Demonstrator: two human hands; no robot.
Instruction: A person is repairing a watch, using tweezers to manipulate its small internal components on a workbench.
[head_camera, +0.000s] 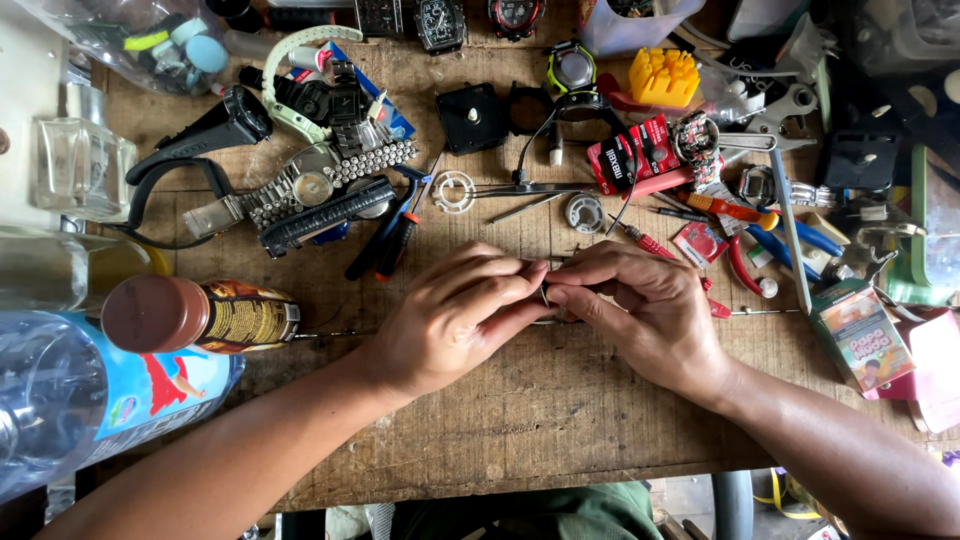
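Mid-step on fine work: left hand (450, 315) and right hand (640, 305) meeting fingertip to fingertip over the middle of the tabletop (540, 420), toward its near edge, both grips pinched on a small metal part (548, 294), mostly hidden. Probably fitting or prying it. Next move likely needs steady pressure, perhaps the red screwdriver (645, 240) just beyond the right hand.

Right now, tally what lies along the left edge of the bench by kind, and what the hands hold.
Plastic bottles: 1
Brown-capped jars: 1
Clear glass bottles: 1
Small metal parts pinched between left hand and right hand: 1
Total: 4
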